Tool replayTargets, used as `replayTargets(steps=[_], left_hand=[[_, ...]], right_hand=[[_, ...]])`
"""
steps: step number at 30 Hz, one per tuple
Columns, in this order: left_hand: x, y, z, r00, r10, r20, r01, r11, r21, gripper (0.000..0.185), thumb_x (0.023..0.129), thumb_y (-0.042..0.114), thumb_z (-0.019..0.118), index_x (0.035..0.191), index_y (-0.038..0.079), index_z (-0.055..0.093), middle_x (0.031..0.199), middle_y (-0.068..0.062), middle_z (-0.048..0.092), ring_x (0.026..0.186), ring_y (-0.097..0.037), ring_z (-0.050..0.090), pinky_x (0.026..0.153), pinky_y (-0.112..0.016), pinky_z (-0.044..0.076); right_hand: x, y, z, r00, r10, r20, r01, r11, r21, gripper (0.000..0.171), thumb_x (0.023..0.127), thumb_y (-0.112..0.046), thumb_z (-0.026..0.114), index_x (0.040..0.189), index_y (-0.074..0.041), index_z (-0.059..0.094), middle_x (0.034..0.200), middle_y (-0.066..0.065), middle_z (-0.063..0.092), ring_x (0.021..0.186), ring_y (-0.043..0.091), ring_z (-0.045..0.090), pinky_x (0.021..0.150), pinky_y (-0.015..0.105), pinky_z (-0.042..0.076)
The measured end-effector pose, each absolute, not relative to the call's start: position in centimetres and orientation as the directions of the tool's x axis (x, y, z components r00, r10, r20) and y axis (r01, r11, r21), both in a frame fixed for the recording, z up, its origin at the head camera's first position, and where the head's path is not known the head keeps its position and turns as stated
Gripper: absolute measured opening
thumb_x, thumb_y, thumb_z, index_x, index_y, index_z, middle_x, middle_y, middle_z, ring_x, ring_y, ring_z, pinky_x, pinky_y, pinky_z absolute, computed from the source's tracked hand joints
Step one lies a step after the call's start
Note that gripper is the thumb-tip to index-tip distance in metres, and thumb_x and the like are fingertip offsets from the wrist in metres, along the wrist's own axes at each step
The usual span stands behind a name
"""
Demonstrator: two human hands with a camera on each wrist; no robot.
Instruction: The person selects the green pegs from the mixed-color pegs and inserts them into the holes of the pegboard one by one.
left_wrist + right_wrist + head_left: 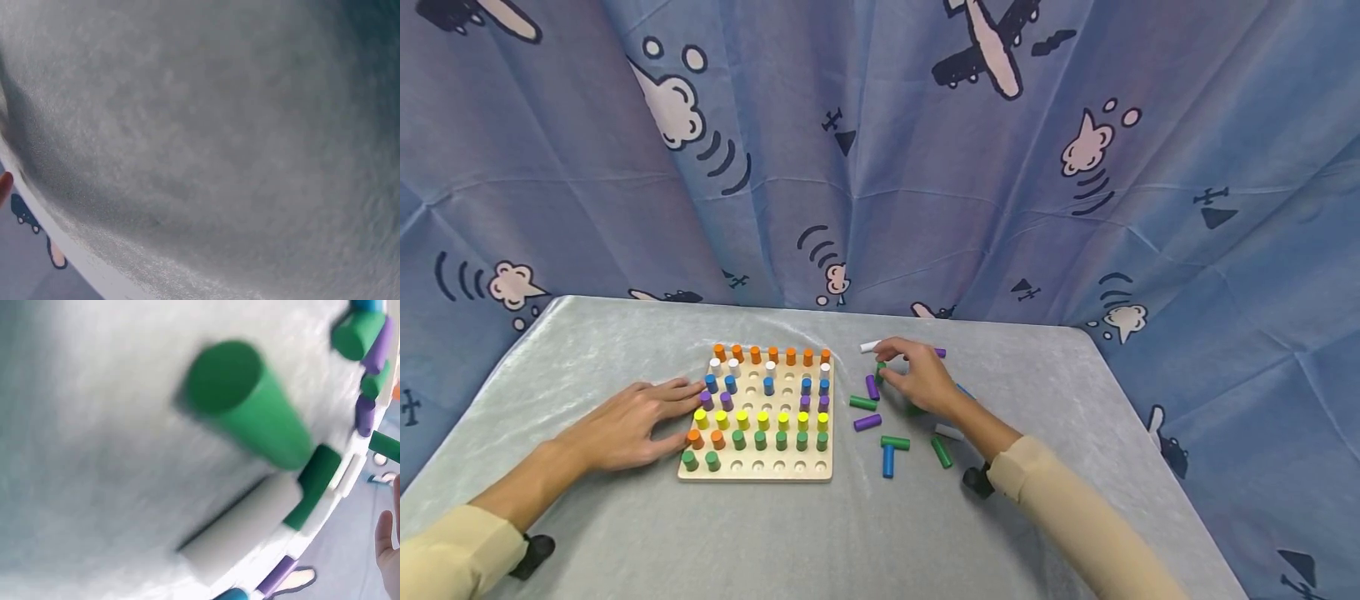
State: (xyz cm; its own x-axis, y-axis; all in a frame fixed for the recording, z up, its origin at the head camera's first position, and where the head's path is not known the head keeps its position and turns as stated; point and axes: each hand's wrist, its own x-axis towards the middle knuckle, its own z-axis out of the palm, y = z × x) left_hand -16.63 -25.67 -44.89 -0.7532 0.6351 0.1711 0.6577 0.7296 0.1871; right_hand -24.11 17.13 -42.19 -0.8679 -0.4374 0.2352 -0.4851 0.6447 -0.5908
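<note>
A wooden pegboard [756, 471] lies on the grey table, holding rows of orange, white, blue, purple, yellow and green pegs. My left hand [679, 408] rests flat on the cloth at the board's left edge, fingers straight and touching it. The left wrist view shows only grey cloth [206, 144]. To the right of the board, my right hand [883, 367] hovers over loose pegs, and thumb and forefinger pinch a small green peg [880, 372]. In the right wrist view a green peg [250, 406] and a white peg [244, 531] lie close, blurred.
Loose pegs lie around the right hand: a white peg [870, 346], purple pegs [872, 387] [867, 422], green pegs [862, 402] [895, 442] [942, 452], a blue peg [888, 460]. A blue patterned curtain [880, 150] hangs behind the table.
</note>
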Motion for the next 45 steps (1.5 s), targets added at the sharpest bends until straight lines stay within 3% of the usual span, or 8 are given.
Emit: replayTargets(steps=[11,17,24,32,45], left_hand=[[-16.7,-25.5,-44.8,-0.752,0.634,0.178,0.659,0.729,0.187,0.055,0.092,0.037,0.067,0.134,0.002,0.062,0.144,-0.01,0.055,0.131,-0.035,0.052,0.093,-0.055,0.046],[-16.7,-25.6,-44.8,-0.746,0.638,0.191,0.666,0.721,0.192,0.055,0.092,0.037,0.067,0.133,0.001,0.063,0.144,-0.011,0.055,0.131,-0.036,0.052,0.093,-0.055,0.046],[-16.6,-25.7,-45.0,-0.748,0.637,0.186,0.664,0.722,0.194,0.055,0.091,0.037,0.067,0.133,0.001,0.063,0.143,-0.011,0.055,0.131,-0.036,0.052,0.093,-0.055,0.047],[-16.6,-25.7,-45.1,-0.741,0.641,0.2,0.671,0.717,0.188,0.055,0.091,0.036,0.068,0.133,0.001,0.063,0.143,-0.011,0.056,0.13,-0.036,0.052,0.093,-0.055,0.047],[-16.6,-25.7,-45.0,-0.749,0.634,0.191,0.662,0.724,0.191,0.055,0.091,0.037,0.068,0.133,0.002,0.063,0.143,-0.011,0.056,0.13,-0.036,0.052,0.093,-0.054,0.046]], right_hand=[[-21.8,14.6,-40.1,-0.817,-0.521,0.247,-0.552,0.58,-0.6,0.03,0.088,-0.003,0.073,0.117,-0.009,0.069,0.105,0.003,0.073,0.104,0.018,0.065,0.094,0.049,0.05],[-20.7,13.3,-39.3,-0.753,-0.589,0.292,-0.62,0.489,-0.614,0.03,0.087,0.001,0.074,0.116,-0.003,0.068,0.106,0.008,0.073,0.102,0.02,0.065,0.094,0.046,0.052],[-19.5,12.1,-38.7,-0.691,-0.642,0.334,-0.681,0.421,-0.6,0.027,0.088,0.0,0.073,0.114,-0.004,0.069,0.106,0.006,0.072,0.1,0.017,0.066,0.092,0.03,0.052],[-18.5,10.9,-38.3,-0.664,-0.659,0.353,-0.706,0.4,-0.584,0.028,0.088,-0.002,0.074,0.115,-0.006,0.069,0.105,0.003,0.072,0.1,0.012,0.065,0.095,0.031,0.05],[-17.5,8.8,-37.7,-0.604,-0.708,0.365,-0.731,0.311,-0.607,0.028,0.088,0.0,0.073,0.116,-0.004,0.069,0.106,0.002,0.073,0.097,0.012,0.065,0.089,0.024,0.051]])
